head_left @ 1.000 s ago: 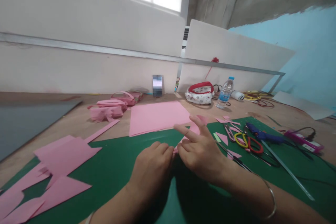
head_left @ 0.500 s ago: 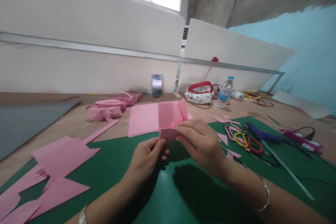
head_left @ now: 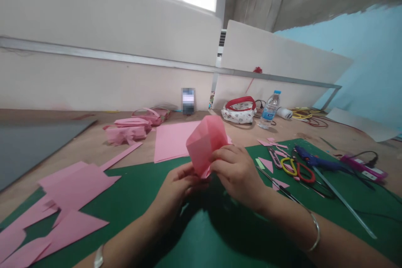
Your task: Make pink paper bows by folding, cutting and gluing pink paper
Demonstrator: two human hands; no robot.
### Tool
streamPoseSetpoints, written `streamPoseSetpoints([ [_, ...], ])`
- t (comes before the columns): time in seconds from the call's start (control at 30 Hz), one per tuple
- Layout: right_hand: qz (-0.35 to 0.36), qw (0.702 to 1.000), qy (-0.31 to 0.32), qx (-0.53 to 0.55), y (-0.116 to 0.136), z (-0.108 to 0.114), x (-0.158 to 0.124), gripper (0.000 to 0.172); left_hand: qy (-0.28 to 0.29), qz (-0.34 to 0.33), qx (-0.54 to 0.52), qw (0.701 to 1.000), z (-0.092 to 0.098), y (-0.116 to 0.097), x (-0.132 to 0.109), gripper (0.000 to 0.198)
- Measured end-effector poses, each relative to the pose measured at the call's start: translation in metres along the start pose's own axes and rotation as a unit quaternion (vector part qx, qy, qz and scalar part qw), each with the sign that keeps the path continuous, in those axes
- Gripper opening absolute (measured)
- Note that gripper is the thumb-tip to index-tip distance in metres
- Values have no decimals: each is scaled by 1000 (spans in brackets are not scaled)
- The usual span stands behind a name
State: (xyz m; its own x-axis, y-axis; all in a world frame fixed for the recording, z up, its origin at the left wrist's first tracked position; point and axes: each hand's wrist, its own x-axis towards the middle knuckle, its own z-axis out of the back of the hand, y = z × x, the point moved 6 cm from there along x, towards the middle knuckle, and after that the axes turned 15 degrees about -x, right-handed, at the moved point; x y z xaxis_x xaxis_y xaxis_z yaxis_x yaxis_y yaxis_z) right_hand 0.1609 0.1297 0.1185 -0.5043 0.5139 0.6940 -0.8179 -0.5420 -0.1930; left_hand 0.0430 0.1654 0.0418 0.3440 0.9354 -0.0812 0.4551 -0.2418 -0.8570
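A folded piece of pink paper point(head_left: 201, 148), shaped like a small open box or bag, is held up between both hands above the green cutting mat point(head_left: 132, 201). My left hand point(head_left: 179, 184) grips its lower left edge, fingers underneath. With fingers bent against its right side, my right hand point(head_left: 235, 171) pinches the paper near its lower corner. The fingertips of both hands are partly hidden by the paper. Behind it lie flat pink sheets point(head_left: 171, 140).
Pink paper offcuts point(head_left: 72, 184) spread at the left; folded pink paper pieces point(head_left: 128, 130) sit behind them. To the right lie scissors point(head_left: 297, 169), a blue glue gun point(head_left: 317, 161) and a clear glue stick point(head_left: 342, 201). A water bottle point(head_left: 269, 111), white pouch point(head_left: 239, 111) and phone point(head_left: 188, 101) stand at the back.
The pink paper has turned and opened into a hollow, rounded form, its flat front panel now tilted. My left hand has shifted slightly right beneath it; my right hand has moved slightly down.
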Motion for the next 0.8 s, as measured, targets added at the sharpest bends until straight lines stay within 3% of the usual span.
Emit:
streamPoseSetpoints([
  [0.23,6,999,16,40,1,-8,-3,21,-36,21,-5,999,6,5,2,25],
  [0.4,0,994,79,72,3,-15,-4,16,-55,5,4,998,7,4,3,22],
  [0.8,25,986,163,19,3,-30,-9,14,-35,-2,31,999,8,12,8,31],
])
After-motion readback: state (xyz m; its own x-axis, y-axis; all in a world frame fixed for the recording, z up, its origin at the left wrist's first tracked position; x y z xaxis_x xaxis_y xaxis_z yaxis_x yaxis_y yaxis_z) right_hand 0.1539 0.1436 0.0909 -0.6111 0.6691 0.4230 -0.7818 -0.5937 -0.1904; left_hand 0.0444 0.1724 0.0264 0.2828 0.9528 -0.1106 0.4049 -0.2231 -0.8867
